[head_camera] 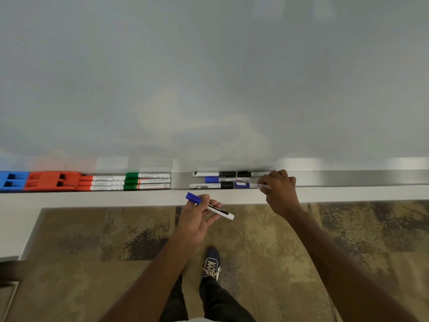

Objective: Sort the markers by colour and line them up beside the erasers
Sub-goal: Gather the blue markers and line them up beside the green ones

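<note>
On the whiteboard's tray (348,178) a blue eraser (12,180) and a red eraser (51,180) lie at the left. Right of them, three red markers (102,182) lie side by side, then three green markers (146,181). Farther right, black markers (211,186) and blue markers (226,179) lie mixed. My left hand (197,219) is below the tray's edge and holds a blue-capped marker (210,206). My right hand (279,190) reaches into the tray, its fingers pinching the white end of another blue marker (246,185) that lies there.
The whiteboard (209,77) fills the upper view. A white ledge (139,198) runs under the tray, with a white panel (16,228) at the lower left. Below are patterned carpet (278,240) and my shoe (212,263).
</note>
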Action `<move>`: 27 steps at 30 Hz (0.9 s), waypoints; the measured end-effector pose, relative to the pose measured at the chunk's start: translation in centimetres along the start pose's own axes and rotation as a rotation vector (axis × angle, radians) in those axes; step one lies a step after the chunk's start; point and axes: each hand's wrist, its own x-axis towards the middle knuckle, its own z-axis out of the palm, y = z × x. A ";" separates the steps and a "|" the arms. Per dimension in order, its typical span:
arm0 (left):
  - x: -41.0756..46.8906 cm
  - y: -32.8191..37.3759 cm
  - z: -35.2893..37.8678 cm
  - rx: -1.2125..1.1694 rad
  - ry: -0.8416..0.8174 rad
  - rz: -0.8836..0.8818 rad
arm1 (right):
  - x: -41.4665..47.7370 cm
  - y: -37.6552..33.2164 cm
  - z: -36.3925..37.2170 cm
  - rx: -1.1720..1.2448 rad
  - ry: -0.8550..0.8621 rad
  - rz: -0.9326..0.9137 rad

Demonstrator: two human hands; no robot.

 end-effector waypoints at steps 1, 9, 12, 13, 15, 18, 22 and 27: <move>0.0 0.0 0.2 0.003 -0.001 -0.001 | -0.3 -0.6 -0.1 0.052 0.017 -0.006; 0.1 -0.1 1.7 -0.023 -0.073 -0.020 | -2.9 -7.5 -0.9 0.627 -0.097 0.019; -0.2 0.0 2.0 -0.024 -0.140 -0.009 | -3.3 -8.7 -0.6 0.689 -0.091 -0.017; -0.1 0.0 2.0 -0.020 -0.146 0.000 | -3.4 -8.9 -0.4 0.703 -0.085 -0.023; 0.1 0.0 1.9 -0.029 -0.119 0.011 | -3.6 -9.1 -0.2 0.707 -0.070 -0.042; 0.1 0.3 1.6 -0.066 -0.054 0.015 | -2.8 -8.2 0.0 0.610 -0.005 -0.074; 0.0 0.6 0.9 -0.081 -0.033 0.027 | -0.5 -5.5 0.7 0.233 0.144 -0.064; -0.3 0.8 0.2 -0.086 -0.025 0.018 | 2.0 -4.0 0.8 -0.141 0.159 -0.246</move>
